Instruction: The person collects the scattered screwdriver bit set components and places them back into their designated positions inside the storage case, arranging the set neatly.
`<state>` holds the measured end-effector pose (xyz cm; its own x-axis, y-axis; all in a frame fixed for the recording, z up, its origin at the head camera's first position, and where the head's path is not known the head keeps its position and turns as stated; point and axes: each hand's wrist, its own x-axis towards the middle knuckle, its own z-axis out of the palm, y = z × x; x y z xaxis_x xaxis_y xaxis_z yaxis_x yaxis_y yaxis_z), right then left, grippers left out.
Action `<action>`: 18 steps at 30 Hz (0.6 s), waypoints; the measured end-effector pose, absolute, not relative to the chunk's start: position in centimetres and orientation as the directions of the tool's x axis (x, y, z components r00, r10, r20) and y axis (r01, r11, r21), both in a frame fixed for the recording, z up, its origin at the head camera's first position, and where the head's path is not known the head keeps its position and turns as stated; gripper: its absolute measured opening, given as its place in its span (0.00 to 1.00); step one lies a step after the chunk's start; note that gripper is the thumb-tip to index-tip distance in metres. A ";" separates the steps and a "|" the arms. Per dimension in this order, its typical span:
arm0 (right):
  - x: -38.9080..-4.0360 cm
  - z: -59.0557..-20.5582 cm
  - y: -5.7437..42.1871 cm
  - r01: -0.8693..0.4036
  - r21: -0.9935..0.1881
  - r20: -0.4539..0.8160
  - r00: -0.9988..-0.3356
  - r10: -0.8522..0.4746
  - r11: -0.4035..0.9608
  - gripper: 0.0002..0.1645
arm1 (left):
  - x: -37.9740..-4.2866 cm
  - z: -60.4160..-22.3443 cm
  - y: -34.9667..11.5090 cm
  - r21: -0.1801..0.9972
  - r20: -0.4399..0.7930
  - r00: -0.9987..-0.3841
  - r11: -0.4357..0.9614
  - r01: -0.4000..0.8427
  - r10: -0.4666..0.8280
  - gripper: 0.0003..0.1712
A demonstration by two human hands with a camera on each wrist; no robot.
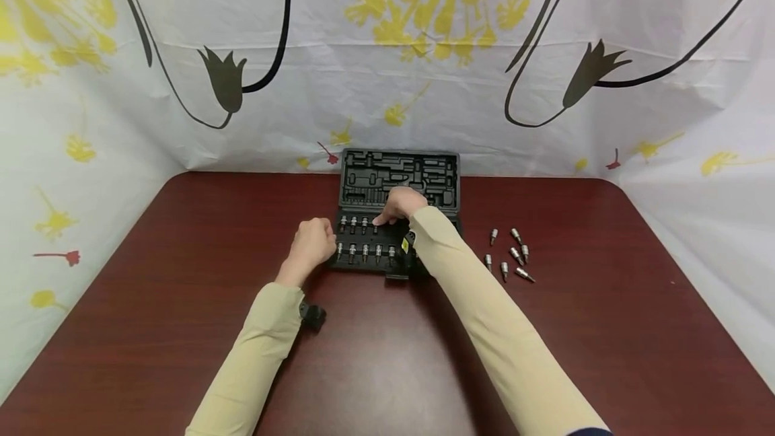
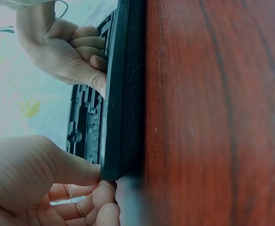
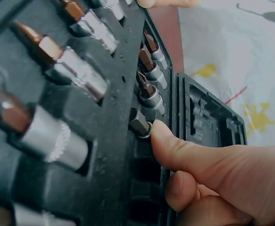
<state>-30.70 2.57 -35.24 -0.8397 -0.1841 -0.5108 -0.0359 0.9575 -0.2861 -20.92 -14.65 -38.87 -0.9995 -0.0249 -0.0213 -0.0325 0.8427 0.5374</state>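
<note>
A black plastic tool case [image 1: 367, 268] lies with its lid raised at the back of the table. My left hand [image 1: 313, 242] pinches the case's left edge, thumb above and fingers below in the left wrist view. Over the back row of slots is my right hand [image 1: 404, 204]. Its straight thumb [image 3: 163, 139] presses on the base of a bit socket [image 3: 138, 123] in that row, partly covering it; the other fingers are curled underneath. Silver bit sockets [image 3: 64, 141] with coppery tips fill several slots in the front row, while the slots [image 3: 144, 181] beside the thumb hold none.
Several loose bit sockets [image 1: 516, 256] are scattered on the dark red table [image 1: 387, 348] to the right of the case. The moulded lid [image 1: 399, 180] stands close to the patterned cloth [image 1: 290, 133] behind. My right sleeve [image 1: 484, 311] hides the case's right side.
</note>
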 end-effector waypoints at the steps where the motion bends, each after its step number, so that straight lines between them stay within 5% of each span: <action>1: -30.5 -35.3 2.6 -0.061 -0.280 -0.486 -0.852 -0.196 0.958 0.21 | -20.9 -38.9 -14.6 0.538 -0.020 -1.000 0.843 -0.031 -0.024 0.15; 9: -29.2 -35.9 2.9 -0.196 -0.348 -0.305 -0.901 -0.309 0.917 0.15 | -21.0 -38.7 -14.4 0.545 -0.029 -1.000 0.838 -0.023 -0.009 0.16; 18: -29.0 -36.2 4.0 -0.152 -0.451 -0.291 -0.906 -0.306 0.880 0.19 | -20.9 -38.8 -14.6 0.539 -0.016 -1.000 0.842 -0.016 -0.009 0.16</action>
